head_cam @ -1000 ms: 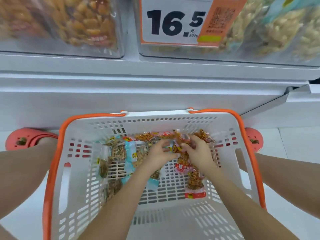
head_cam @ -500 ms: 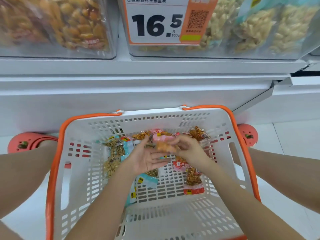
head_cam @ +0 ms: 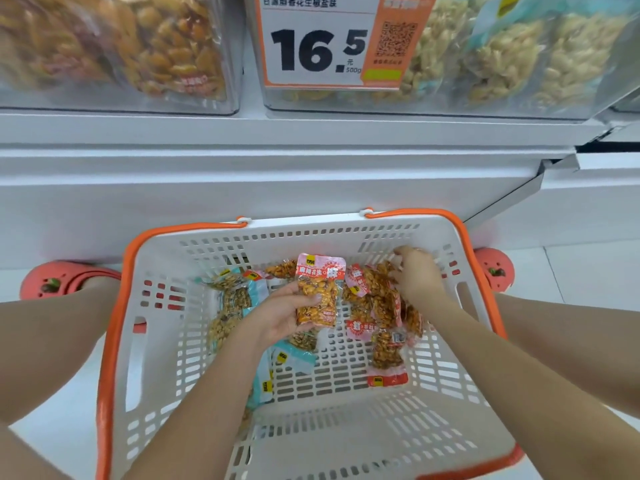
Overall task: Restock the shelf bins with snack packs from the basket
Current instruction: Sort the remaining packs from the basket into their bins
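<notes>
Over the white basket [head_cam: 346,233], the left hand [head_cam: 284,315] holds a red peanut pack [head_cam: 318,294] while the right hand [head_cam: 419,275] reaches into the red packs [head_cam: 374,299].

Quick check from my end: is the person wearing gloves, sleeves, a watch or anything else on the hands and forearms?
No. The left hand and right hand are bare: no gloves. Both forearms are uncovered as far as the frame shows, with no sleeves, watch or wristband in view. A ring cannot be ruled out; the right fingers are blurred.
</notes>
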